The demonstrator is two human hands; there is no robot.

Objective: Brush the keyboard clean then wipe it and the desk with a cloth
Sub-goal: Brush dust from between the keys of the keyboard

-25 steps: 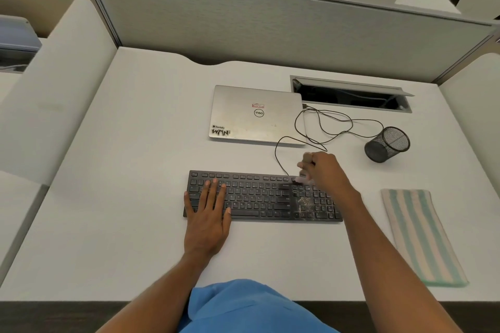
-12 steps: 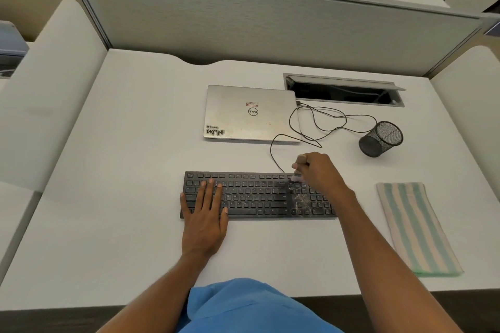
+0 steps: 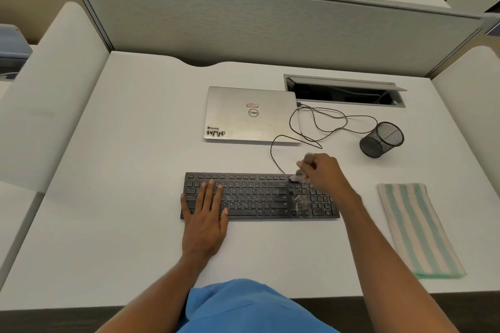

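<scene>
The black keyboard [image 3: 259, 196] lies flat near the middle of the white bench [image 3: 121, 170], its long side running left to right, close to the front edge. Its keys look dark and clean over the left and middle stretches, while a pale, gritty patch of crumbs or dust [image 3: 301, 204] speckles the keys where the main block meets the number pad. A thin black cable [image 3: 273, 155] leaves the keyboard's back edge and loops across the bench toward the closed silver laptop [image 3: 251, 115] behind it.

The left hand [image 3: 205, 222] rests palm down on the keyboard's left end, fingers spread flat over the keys and gripping nothing. The right hand [image 3: 323, 170] hovers over the back right part of the keyboard with its fingers curled closed around a small brush [image 3: 299, 177], whose pale tip touches the top rows just above the dusty patch; the brush is blurred and mostly hidden by the hand.

To the right of the keyboard, apart from it, a folded cloth [image 3: 414, 230] with green and cream stripes lies on the bench. A black mesh pen cup [image 3: 381, 139] lies tipped on its side behind the cloth, near the cable loops. A recessed cable tray [image 3: 345, 90] stands open at the bench's back.
</scene>
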